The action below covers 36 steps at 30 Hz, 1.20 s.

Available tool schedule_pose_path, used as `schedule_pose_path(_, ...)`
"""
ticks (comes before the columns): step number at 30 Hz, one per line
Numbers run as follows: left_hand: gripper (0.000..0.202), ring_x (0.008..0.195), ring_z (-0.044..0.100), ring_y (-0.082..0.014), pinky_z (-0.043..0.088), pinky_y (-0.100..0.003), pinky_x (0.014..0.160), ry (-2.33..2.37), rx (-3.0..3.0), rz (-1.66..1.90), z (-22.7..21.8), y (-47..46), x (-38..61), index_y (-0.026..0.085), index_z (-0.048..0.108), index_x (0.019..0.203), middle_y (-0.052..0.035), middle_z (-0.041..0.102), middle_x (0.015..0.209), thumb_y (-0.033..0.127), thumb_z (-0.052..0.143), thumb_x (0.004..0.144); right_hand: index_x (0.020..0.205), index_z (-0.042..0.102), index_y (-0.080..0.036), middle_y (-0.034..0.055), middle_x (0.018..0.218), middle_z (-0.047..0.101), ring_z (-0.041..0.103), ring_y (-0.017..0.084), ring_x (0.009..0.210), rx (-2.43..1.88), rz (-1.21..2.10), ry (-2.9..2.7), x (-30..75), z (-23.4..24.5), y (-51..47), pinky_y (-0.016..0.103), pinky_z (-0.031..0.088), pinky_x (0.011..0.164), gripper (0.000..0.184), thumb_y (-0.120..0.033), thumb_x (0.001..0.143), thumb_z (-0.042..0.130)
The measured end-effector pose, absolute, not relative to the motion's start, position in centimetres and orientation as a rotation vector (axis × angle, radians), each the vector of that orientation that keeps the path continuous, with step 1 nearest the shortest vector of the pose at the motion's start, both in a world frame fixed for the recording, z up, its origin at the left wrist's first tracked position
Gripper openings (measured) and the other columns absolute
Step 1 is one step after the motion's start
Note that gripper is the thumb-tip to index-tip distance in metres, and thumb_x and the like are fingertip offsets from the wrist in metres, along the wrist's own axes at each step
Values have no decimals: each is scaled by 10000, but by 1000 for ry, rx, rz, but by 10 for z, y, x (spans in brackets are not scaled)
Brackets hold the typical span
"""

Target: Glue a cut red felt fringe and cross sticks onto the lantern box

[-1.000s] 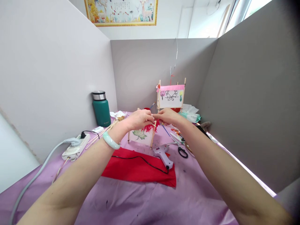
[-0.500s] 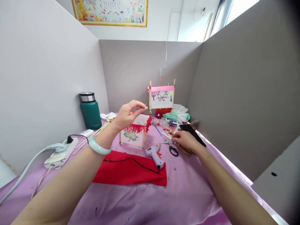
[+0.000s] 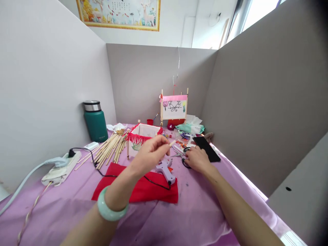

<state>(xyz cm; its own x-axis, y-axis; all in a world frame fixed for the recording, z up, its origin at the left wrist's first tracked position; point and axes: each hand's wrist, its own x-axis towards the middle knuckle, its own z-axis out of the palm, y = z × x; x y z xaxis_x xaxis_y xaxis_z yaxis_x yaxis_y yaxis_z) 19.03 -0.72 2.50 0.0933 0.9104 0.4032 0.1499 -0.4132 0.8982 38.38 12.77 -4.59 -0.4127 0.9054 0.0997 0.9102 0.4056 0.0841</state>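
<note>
My left hand (image 3: 150,154) is raised over the table with its fingers pinched on a short wooden stick (image 3: 172,143). My right hand (image 3: 196,159) rests low on the table, fingers curled over the black-handled scissors (image 3: 185,161). A lilac glue gun (image 3: 166,169) lies between the hands, partly on a red cloth (image 3: 143,188). Behind my left hand stands a small paper box lantern (image 3: 140,136) with red fringe along its top edge.
A bundle of wooden sticks (image 3: 109,150) lies left of the lantern. A green flask (image 3: 95,121) and a power strip (image 3: 58,169) sit by the left wall. A finished pink-topped lantern (image 3: 174,106), tissues (image 3: 191,127) and a black phone (image 3: 206,148) are at the back right.
My left hand has come back from the lantern toward me and lowered, still pinching the stick. My right hand left the lantern, dropped to the table and moved onto the scissors.
</note>
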Motion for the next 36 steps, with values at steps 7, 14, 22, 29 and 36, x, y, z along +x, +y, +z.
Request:
schedule_pose_path(7,139,572,544,-103,388,-209,533,1178,1613,1242,-37,18,204,171,511,751,17,563,637,298,530,803,961,703,-119,183,997,682,636,276,936,-1855,-25,-2517,349,-41,143,323,455,756,292,-286,800,527)
schedule_pose_path(14,132,607,548,-117,399,-226,583,1274,1731,1226,-48,22,201,178,546,774,18,583,643,291,504,827,1065,655,-192,102,1068,676,629,202,970,-1781,103,-2428,349,-31,147,243,441,727,436,-505,877,417)
schedule_pose_path(22,104,595,526,-130,373,-248,576,1395,2304,1129,-37,20,197,186,553,800,-5,587,663,197,455,830,1051,661,-160,173,1068,633,628,276,927,-1932,25,-2371,413,-54,135,308,420,692,439,-467,861,411)
schedule_pose_path(29,100,621,532,-151,369,-274,586,1376,2616,976,-22,21,202,174,570,804,-38,614,707,156,473,787,1079,634,-195,132,975,675,642,270,872,-1861,200,-2376,424,-77,156,293,386,637,434,-513,823,485)
schedule_pose_path(36,98,511,434,-98,337,-231,504,1307,2017,1357,-24,18,198,189,560,771,21,521,588,213,480,820,1278,513,-167,110,877,672,599,202,664,-1744,563,-2056,436,-77,154,271,376,536,576,-422,765,574)
